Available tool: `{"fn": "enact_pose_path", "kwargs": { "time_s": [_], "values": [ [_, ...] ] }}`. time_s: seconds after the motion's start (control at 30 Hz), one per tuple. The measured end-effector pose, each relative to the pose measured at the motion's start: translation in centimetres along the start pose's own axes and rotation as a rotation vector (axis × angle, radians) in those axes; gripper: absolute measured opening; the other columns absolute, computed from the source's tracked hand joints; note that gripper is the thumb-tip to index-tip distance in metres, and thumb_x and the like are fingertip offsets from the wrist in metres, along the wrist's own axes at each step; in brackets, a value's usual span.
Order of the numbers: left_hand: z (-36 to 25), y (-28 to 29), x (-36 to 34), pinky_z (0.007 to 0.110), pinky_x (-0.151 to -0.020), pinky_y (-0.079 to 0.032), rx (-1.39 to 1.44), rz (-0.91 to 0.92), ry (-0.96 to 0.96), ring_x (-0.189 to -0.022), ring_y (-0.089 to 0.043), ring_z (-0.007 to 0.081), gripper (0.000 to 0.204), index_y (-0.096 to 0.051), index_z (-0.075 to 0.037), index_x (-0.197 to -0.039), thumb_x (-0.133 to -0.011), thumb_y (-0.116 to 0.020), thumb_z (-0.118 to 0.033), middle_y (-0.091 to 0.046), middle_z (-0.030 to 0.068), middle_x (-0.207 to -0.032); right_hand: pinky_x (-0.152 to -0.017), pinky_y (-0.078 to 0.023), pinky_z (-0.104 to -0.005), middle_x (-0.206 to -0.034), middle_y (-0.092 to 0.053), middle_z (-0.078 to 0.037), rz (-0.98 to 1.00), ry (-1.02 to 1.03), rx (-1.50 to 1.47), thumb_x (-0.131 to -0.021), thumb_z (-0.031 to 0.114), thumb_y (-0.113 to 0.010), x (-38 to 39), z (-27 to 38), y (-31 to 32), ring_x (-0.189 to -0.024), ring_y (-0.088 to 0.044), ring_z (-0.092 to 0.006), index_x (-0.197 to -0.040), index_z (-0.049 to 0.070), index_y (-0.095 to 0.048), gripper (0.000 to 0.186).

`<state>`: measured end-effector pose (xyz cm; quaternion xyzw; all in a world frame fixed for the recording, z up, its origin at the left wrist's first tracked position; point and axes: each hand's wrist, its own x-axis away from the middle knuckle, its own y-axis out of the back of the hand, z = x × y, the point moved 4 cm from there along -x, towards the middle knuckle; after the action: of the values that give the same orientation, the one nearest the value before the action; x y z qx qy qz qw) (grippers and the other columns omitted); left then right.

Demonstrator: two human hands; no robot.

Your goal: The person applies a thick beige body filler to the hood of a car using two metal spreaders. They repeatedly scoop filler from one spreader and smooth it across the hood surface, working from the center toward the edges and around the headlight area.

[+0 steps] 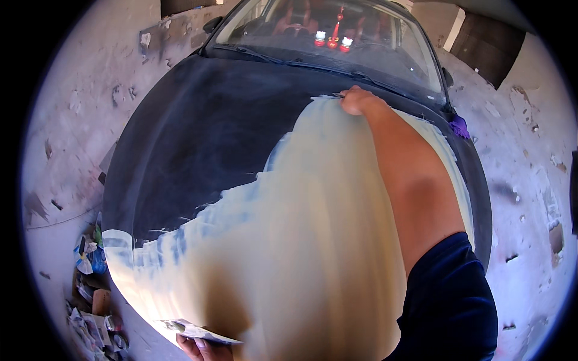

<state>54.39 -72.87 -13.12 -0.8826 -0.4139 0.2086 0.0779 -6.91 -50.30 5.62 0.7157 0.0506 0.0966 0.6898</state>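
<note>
A dark car hood (198, 138) fills the middle, with a broad cream-coloured layer of putty (325, 210) over its front and right side. The layer's left border is ragged and streaky. My right hand (362, 101) reaches to the far part of the hood, near the windshield. Its fingers are closed on a thin putty spreader (337, 95), mostly hidden, at the putty's upper edge. Low in the view, my left hand (206, 350) grips a flat putty board (201, 332) by its near edge, above the front of the hood. The board's surface is smeared.
Beyond the hood are wipers (259, 55) and a windshield (385, 48), behind which red-and-white ornaments (333, 39) show. A purple cloth (459, 127) lies at the hood's right rear corner. Rubbish and boxes (99, 301) stand at the left on a stained, pale floor (524, 198).
</note>
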Motion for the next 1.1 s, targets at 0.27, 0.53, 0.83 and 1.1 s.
{"fn": "enact_pose_path", "kwargs": {
  "time_s": [0.27, 0.53, 0.83, 1.1],
  "values": [
    [-0.4, -1.1, -0.1, 0.042, -0.108, -0.028, 0.004, 0.033, -0.009, -0.13, -0.034, 0.0271, 0.053, -0.025, 0.001, -0.143, -0.099, -0.041, -0.023, -0.033, 0.0155, -0.145, -0.11, -0.033, -0.0435, -0.149, -0.038, -0.012, 0.114, 0.11, 0.144, -0.093, 0.017, -0.038, -2.0, 1.5, -0.8, -0.135, -0.039, -0.0342, -0.138, 0.011, -0.049, 0.047],
    [-1.7, -3.3, -1.2, 0.038, -0.102, -0.032, 0.051, 0.042, 0.05, -0.118, -0.04, 0.0233, 0.049, -0.032, 0.001, -0.136, -0.098, -0.045, -0.027, -0.041, 0.0117, -0.131, -0.107, -0.035, -0.0392, -0.143, -0.046, -0.014, 0.167, 0.237, 0.207, -0.094, 0.025, -0.041, 2.4, 1.5, 0.2, -0.131, -0.044, -0.032, -0.136, 0.014, -0.052, 0.045],
    [-1.7, -3.1, -0.9, 0.037, -0.102, -0.033, 0.02, 0.038, 0.065, -0.117, -0.041, 0.0226, 0.05, -0.03, 0.0, -0.138, -0.099, -0.044, -0.026, -0.041, 0.0121, -0.132, -0.111, -0.032, -0.0417, -0.15, -0.037, -0.01, 0.023, 0.091, 0.085, -0.093, 0.023, -0.038, -0.1, -1.0, -0.3, -0.136, -0.038, -0.0297, -0.141, 0.016, -0.046, 0.048],
    [-2.1, -3.4, -0.8, 0.036, -0.099, -0.036, 0.022, 0.063, 0.048, -0.112, -0.044, 0.0203, 0.045, -0.031, 0.001, -0.135, -0.099, -0.044, -0.022, -0.045, 0.0112, -0.123, -0.107, -0.037, -0.0398, -0.14, -0.048, -0.015, 0.048, 0.141, 0.109, -0.093, 0.022, -0.037, -2.3, 1.6, -1.8, -0.129, -0.045, -0.0335, -0.132, 0.013, -0.054, 0.044]
  ]
}}
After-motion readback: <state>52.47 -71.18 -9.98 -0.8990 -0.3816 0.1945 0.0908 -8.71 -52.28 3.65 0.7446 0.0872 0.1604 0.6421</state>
